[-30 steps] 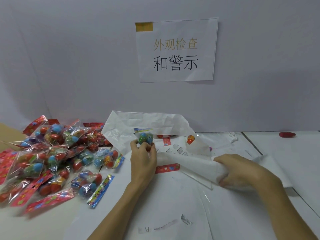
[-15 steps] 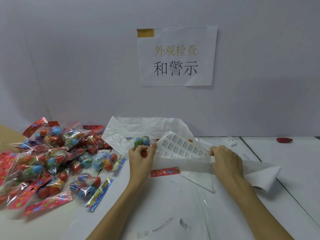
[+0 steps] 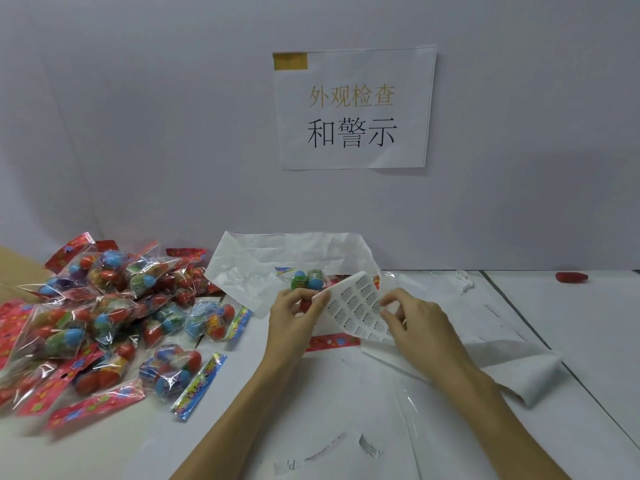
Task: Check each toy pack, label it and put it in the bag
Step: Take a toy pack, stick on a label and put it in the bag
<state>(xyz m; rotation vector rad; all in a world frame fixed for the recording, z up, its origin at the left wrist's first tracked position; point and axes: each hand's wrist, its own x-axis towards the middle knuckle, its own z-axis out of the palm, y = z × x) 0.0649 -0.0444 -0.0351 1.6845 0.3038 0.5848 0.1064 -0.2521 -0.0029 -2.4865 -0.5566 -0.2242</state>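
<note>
My left hand [image 3: 294,315] grips a clear toy pack [image 3: 306,280] of green and blue eggs, its red header strip [image 3: 332,342] hanging below. The same hand also pinches the left edge of a white sheet of small printed labels [image 3: 356,310]. At the sheet's right edge, the fingertips of my right hand [image 3: 414,322] pinch it. Behind both hands lies the crumpled white bag [image 3: 287,258], mouth open toward me.
A heap of toy packs [image 3: 104,317] with coloured eggs covers the table's left side, over a cardboard edge [image 3: 14,265]. Folded white plastic [image 3: 519,368] lies to the right, a small red object [image 3: 571,277] at far right. A printed sign [image 3: 353,109] hangs on the wall.
My right hand let go of the white bag's flap and came left to the label sheet, which has come up between both hands. The left hand kept hold of the egg pack.
</note>
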